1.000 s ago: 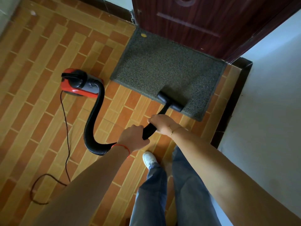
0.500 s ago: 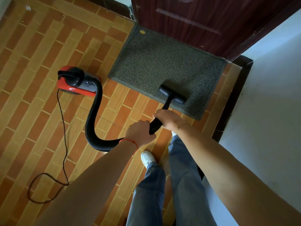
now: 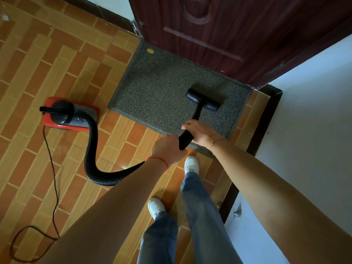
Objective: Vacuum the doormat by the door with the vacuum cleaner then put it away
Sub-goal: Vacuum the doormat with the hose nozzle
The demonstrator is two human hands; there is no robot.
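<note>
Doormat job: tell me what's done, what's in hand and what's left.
Done: nothing can be confirmed; cleaned pile looks no different. In hand: the left hand and right hand grip the black tube, with the nozzle on the right part of the doormat. Left: the yellow speck in the mat's far left corner, then putting away the vacuum cleaner, whose cord trails across the floor.

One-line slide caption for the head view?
Both hands, left and right, grip the vacuum wand, nozzle on the grey doormat.
</note>
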